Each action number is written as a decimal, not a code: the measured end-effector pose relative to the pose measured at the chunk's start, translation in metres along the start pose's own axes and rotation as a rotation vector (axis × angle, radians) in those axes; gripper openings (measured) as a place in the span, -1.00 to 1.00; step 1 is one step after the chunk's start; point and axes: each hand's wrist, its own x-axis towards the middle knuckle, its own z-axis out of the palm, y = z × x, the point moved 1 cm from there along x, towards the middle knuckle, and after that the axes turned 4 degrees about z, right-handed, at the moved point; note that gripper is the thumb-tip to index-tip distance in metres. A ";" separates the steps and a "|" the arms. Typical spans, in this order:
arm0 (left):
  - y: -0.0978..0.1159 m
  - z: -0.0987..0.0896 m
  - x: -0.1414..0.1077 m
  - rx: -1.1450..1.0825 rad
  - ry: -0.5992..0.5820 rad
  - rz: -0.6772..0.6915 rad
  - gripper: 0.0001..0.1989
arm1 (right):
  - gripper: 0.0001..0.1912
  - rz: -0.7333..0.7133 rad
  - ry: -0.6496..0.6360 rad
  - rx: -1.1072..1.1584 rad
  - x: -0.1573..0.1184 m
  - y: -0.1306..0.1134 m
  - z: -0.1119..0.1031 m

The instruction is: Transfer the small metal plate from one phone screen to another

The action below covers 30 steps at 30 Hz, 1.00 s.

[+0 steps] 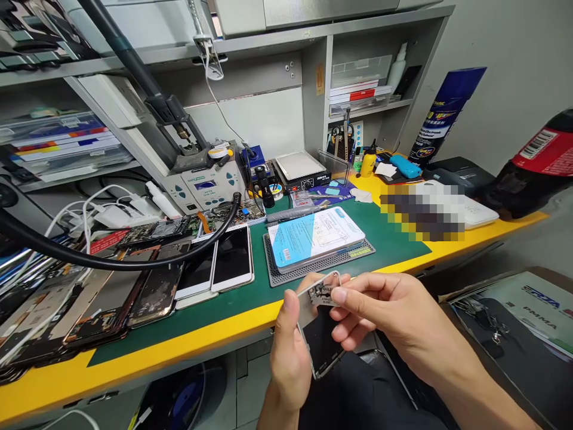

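Observation:
My left hand [290, 361] is closed around the edges of a phone frame [326, 340], which is tilted above my lap. The frame has a thin silver rim and a dark inner face. Between the thumb and fingers of my right hand [394, 313] is a thin razor blade [326, 296] with printed lettering. The blade lies at the upper end of the frame, close to its rim. Whether its edge is inside the seam I cannot tell. My left fingers are partly hidden behind the frame.
Beyond my hands, a blue-and-white booklet [317, 239] lies on a grey perforated mat [274, 276]. White phones [233, 257] and several dismantled phones [154, 286] cover the left. A black hose [134, 263] arches over them. A spray can [443, 113] and cola bottle [544, 155] stand right.

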 end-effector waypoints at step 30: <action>0.003 -0.009 -0.005 0.139 -0.146 0.024 -0.39 | -0.64 -0.113 0.031 -0.149 -0.010 0.002 0.016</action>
